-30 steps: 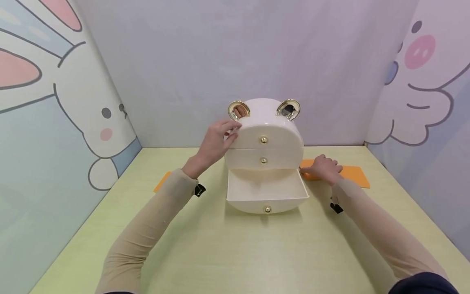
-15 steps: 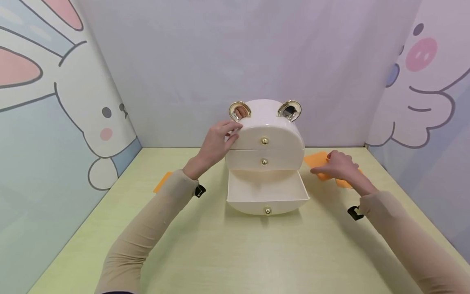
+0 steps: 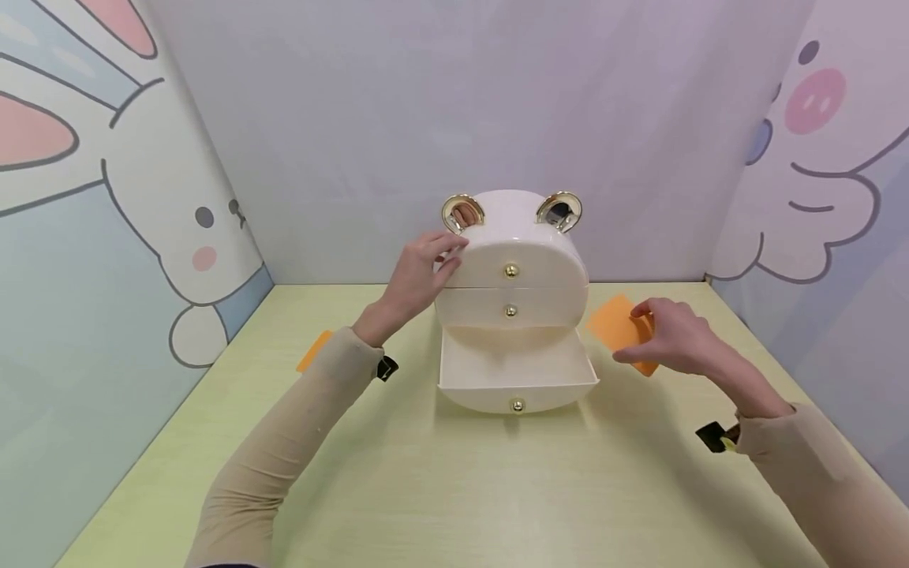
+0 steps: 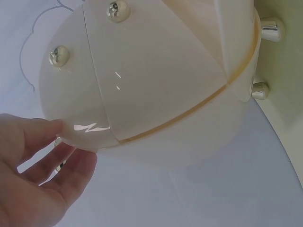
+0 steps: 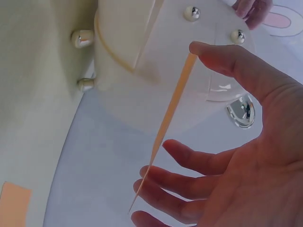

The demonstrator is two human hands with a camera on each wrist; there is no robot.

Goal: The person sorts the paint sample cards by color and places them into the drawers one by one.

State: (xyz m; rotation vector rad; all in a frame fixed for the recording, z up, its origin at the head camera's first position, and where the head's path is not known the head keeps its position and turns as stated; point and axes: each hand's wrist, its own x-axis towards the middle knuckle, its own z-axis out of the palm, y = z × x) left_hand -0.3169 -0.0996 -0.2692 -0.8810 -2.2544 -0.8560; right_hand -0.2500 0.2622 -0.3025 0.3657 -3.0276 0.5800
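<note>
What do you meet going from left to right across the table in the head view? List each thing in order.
Orange card lying flat on the table → left hand resting on the cabinet's side → cream drawer cabinet with its bottom drawer pulled open → orange card held up off the table → right hand pinching it.

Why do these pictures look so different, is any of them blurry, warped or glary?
Head view: sharp, evenly lit, wide-angle, so the walls bow outward; soft shadows under the open drawer. Left wrist view: close up, small white glints on the glossy cream box, the left hand soft-edged. Right wrist view: the orange sheet shows edge-on as a thin line, the right hand large and slightly blurred.
</note>
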